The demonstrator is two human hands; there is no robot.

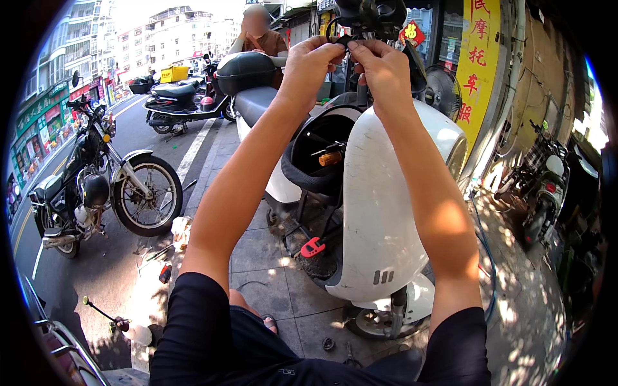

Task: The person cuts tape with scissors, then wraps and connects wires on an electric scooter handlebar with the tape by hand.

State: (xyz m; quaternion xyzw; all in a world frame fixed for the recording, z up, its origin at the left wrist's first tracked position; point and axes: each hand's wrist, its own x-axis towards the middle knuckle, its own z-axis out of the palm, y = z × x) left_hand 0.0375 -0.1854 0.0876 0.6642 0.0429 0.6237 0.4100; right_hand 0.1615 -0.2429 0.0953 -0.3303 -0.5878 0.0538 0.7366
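Both my arms reach up to the handlebar (370, 16) of a white scooter (380, 212). My left hand (308, 69) is closed in a pinch on a small black piece (344, 41) just below the handlebar. From the other side my right hand (385, 69) pinches the same piece, thumb and fingertips together. The fingers cover most of it, so its kind cannot be made out. Below my hands, a black padded shell-like holder (313, 170) sits behind the scooter's front panel. A tool with an orange handle (330, 158) lies inside it.
A red hook-shaped piece (313, 247) is by the footboard. Left stands a black motorcycle (103, 177); behind it, a parked scooter (183, 100). A person (257, 38) is beyond the black top box (244, 73). A fan (442, 89) and a hose (492, 257) are at right.
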